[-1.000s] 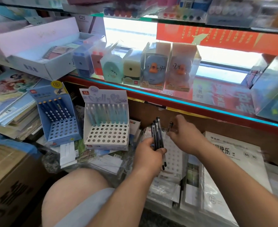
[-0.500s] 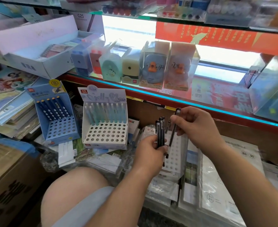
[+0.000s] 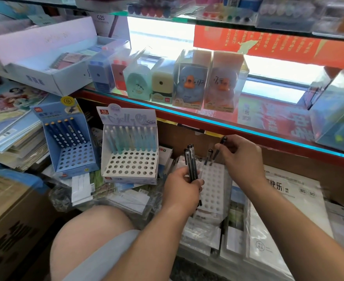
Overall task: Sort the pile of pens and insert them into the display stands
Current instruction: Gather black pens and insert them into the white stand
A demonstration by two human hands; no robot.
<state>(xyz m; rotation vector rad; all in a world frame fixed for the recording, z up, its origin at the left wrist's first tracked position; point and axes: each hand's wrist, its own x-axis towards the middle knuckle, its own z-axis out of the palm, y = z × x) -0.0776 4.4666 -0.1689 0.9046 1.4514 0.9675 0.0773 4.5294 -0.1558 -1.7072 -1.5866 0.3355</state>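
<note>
While my left hand [image 3: 184, 185] grips a bundle of black pens [image 3: 191, 162] upright against the near-left edge of the white display stand [image 3: 214, 186], my right hand [image 3: 241, 157] pinches a single pen [image 3: 220, 146], slanted over the stand's back row beside a standing pen [image 3: 208, 157]. Left of these sit a pastel-pen stand [image 3: 131, 166] and a blue stand [image 3: 74, 157].

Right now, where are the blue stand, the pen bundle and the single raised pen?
blue stand [image 3: 75, 159]: head view, holed base.
pen bundle [image 3: 191, 161]: head view, barrels above the fingers.
single raised pen [image 3: 224, 139]: head view, top end.
</note>
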